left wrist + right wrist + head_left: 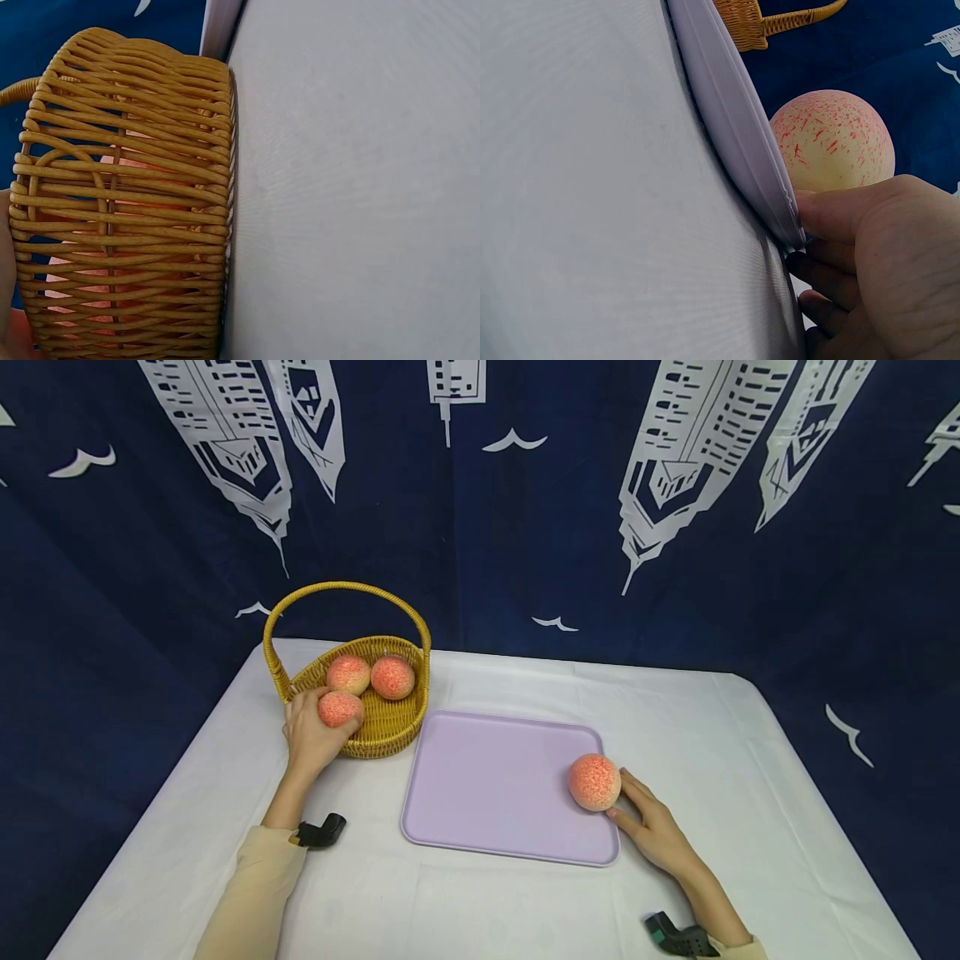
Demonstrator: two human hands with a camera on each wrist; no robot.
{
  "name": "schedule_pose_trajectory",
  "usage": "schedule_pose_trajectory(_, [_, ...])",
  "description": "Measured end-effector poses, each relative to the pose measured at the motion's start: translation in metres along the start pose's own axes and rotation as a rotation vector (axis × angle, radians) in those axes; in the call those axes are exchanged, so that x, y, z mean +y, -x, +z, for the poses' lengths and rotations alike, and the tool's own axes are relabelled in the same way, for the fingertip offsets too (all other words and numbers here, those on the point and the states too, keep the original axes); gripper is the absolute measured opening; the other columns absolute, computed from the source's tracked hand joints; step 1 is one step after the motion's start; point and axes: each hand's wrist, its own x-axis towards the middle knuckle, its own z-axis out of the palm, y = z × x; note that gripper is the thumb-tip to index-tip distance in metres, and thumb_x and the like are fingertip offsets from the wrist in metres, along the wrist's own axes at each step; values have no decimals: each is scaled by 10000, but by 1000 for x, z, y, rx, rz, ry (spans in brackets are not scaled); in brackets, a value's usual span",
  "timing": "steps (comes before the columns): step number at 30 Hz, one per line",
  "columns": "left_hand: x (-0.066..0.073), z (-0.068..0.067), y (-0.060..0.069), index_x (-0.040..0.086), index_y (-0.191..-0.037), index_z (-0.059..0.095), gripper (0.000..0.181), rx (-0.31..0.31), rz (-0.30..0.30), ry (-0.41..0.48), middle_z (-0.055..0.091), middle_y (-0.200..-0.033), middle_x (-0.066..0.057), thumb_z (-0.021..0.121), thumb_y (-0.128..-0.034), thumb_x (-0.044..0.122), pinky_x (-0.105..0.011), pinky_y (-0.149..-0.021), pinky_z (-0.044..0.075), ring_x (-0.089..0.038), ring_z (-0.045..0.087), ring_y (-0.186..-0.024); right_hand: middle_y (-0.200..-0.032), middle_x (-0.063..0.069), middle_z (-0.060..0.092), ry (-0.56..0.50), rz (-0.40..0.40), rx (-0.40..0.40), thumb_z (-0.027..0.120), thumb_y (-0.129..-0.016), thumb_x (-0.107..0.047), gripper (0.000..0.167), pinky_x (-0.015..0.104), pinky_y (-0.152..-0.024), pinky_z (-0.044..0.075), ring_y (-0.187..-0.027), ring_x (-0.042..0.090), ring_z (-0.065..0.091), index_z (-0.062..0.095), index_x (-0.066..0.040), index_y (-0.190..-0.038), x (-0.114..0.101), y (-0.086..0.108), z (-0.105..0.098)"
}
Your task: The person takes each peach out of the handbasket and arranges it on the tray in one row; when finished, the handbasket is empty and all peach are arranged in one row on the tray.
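Observation:
My left hand [309,732] holds a pink-orange peach [341,709] at the near-left side of a wicker basket [386,745], thumb and fingers around it. Two more peaches [348,675] lie in the basket. In the left wrist view the basket's woven side [127,195] hides most of that hand. On the right end of a lilac tray [495,785] sits another peach [595,782]. My right hand [656,831] is at that peach's right side, fingertips against or very close to it. In the right wrist view the thumb lies by the tray's rim [742,142], below the peach [834,142].
The basket's tall handle [345,585] arches over its back. A white cloth [480,902] covers the table, and a dark blue curtain [525,543] with white building and bird prints hangs behind. The basket stands just left of the tray's back-left corner.

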Motion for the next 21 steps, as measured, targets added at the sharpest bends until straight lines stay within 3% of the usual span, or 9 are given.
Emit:
schedule_pose_trajectory(8, [2,-1,-1,-50,-1332,488,700,-23,-15,9,456,-1355,-250,802,-747,171,-594,-1041,245,-397,301,-1304,-1488,335,347,0,-1,5,635,-933,-170,593,-6,-998,89,-1363,553,302,417,95,-1417,0,0,0])
schedule_pose_trajectory(21, [6,-3,0,-64,-1294,544,682,21,-9,29,506,-1333,-280,837,-708,125,-582,-1064,240,-415,371,-1245,-1494,329,343,-9,5,-6,631,-937,-171,584,-18,-990,89,-1370,547,297,422,86,-1418,0,0,0])
